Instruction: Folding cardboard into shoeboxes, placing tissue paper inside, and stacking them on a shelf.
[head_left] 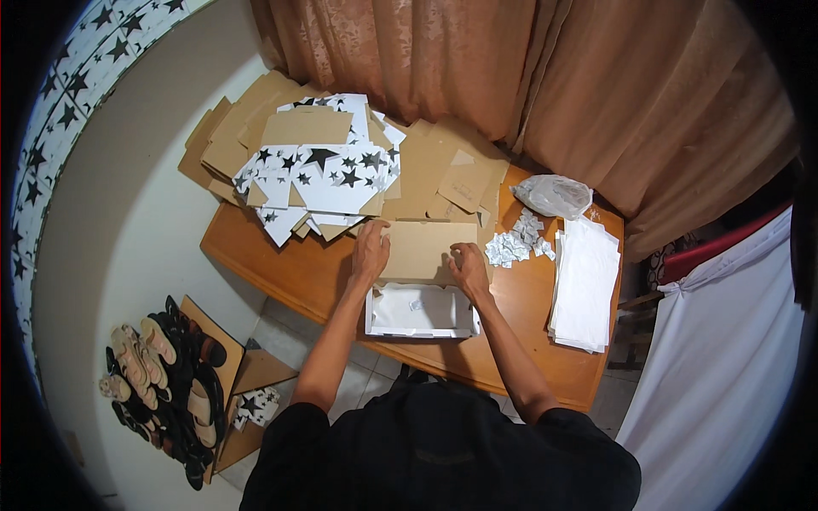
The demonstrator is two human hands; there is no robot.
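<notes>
In front of me at the table's near edge stands a small cardboard box (pixel 423 331) with white walls. White paper (pixel 396 308) lines it, and a small sachet (pixel 417 305) lies on that paper. Its hinged lid (pixel 426 247) is raised and leans away from me, plain brown side showing. My left hand (pixel 371 254) is closed on the lid's left edge, near the far corner. At the lid's right edge, my right hand (pixel 469 271) has its fingers curled round the side. Part of each hand's grip is hidden behind its knuckles.
Flattened cardboard pieces (pixel 315 175), some white with black stars, are heaped at the far left of the wooden table (pixel 545 319). Loose sachets (pixel 511 245) lie right of the lid, below a clear plastic bag (pixel 554 196). White paper sheets (pixel 585 285) are stacked farther right. Shoes (pixel 166 375) sit lower left.
</notes>
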